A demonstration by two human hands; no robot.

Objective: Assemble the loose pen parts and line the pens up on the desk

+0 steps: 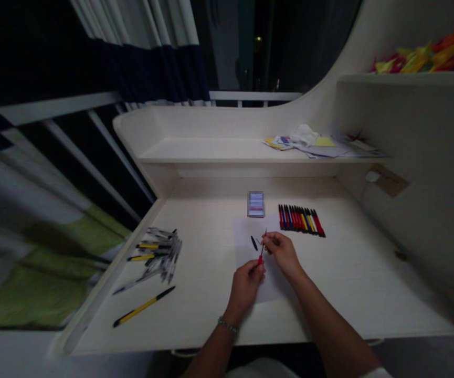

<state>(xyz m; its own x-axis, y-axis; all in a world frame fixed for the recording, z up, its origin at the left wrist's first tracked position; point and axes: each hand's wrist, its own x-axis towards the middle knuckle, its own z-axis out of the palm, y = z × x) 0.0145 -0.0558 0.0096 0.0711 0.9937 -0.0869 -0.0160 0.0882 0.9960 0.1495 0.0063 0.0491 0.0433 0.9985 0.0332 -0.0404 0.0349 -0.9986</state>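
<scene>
Over a white sheet of paper (246, 286), my left hand (247, 286) is closed on a red pen barrel (260, 260), a short red end of which shows above the fingers. My right hand (282, 251) pinches a thin dark pen refill (262, 249) that lines up with the barrel's upper end. Whether the refill sits inside the barrel is too small to tell. A black pen cap (254, 242) lies on the paper just left of my right fingertips. Beyond the paper's top edge is a phone (255, 204) with a lit screen.
Finished-looking pens (301, 220) in red, blue, yellow and white form a row at the right. A pile of clear and yellow pens (161, 252) lies left. Nearer the front left is a large yellow-and-black pen (145, 307). Papers (321, 144) rest on the raised shelf (211, 149).
</scene>
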